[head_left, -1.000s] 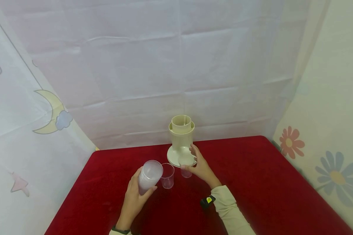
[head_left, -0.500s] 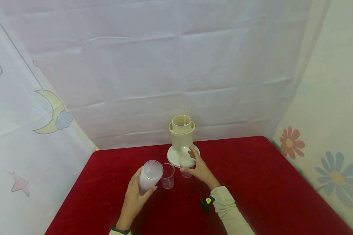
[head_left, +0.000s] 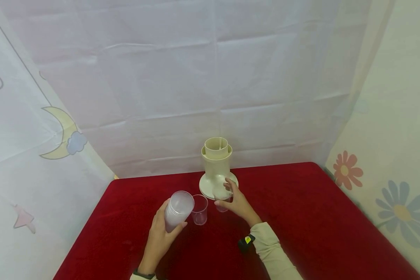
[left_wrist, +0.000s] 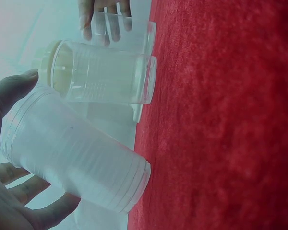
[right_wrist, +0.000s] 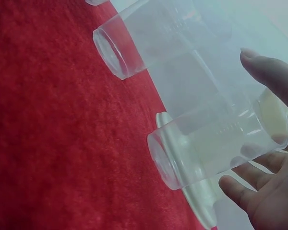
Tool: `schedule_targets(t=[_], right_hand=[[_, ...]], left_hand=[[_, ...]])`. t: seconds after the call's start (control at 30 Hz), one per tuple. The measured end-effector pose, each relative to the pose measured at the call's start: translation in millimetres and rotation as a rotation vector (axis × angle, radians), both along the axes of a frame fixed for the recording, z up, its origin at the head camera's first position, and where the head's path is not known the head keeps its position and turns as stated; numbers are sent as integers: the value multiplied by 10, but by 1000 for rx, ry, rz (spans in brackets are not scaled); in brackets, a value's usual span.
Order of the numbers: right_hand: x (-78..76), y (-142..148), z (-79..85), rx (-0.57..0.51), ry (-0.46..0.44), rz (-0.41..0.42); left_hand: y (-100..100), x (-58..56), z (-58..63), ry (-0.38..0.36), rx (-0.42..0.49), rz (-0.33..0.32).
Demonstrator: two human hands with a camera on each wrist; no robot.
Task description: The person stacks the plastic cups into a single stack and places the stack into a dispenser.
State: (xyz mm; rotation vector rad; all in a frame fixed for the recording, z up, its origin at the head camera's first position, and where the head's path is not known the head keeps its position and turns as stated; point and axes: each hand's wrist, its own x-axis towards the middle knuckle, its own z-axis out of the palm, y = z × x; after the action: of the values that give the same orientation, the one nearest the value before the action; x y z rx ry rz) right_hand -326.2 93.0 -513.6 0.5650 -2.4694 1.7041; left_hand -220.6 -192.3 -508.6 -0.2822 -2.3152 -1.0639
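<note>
My left hand grips a stack of nested clear plastic cups, mouths tilted up toward the head camera. In the left wrist view the thumb lies near the rims of the stack, with fingers curled along its other side. Just right of the stack, a single clear cup stands upright on the red cloth. Another clear cup stands further right, by my right hand. The right wrist view shows that hand spread around this cup, its thumb clear of the wall and its fingers beside the rim.
Behind the cups stands a cream cylindrical holder with an inner tube and a round base. Red cloth covers the table, its back edge against a pale hanging sheet. Patterned sheets hang on both sides.
The right hand's upper fingers have drawn down slightly toward the cup beside them. My left hand, the stack and the standing cups have stayed in place.
</note>
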Motion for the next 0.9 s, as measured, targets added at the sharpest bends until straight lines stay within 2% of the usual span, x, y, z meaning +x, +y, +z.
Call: schedule_targets(t=[0.2, 0.53, 0.9], right_hand=[[-1, -9, -46, 5, -6, 15], [-26, -15, -51, 13, 10, -2], [-17, -32, -61, 2, -13, -22]], left_hand=[[-4, 12, -12, -7, 0, 6], [-5, -14, 5, -23, 2, 1], [-6, -8, -2, -13, -6, -2]])
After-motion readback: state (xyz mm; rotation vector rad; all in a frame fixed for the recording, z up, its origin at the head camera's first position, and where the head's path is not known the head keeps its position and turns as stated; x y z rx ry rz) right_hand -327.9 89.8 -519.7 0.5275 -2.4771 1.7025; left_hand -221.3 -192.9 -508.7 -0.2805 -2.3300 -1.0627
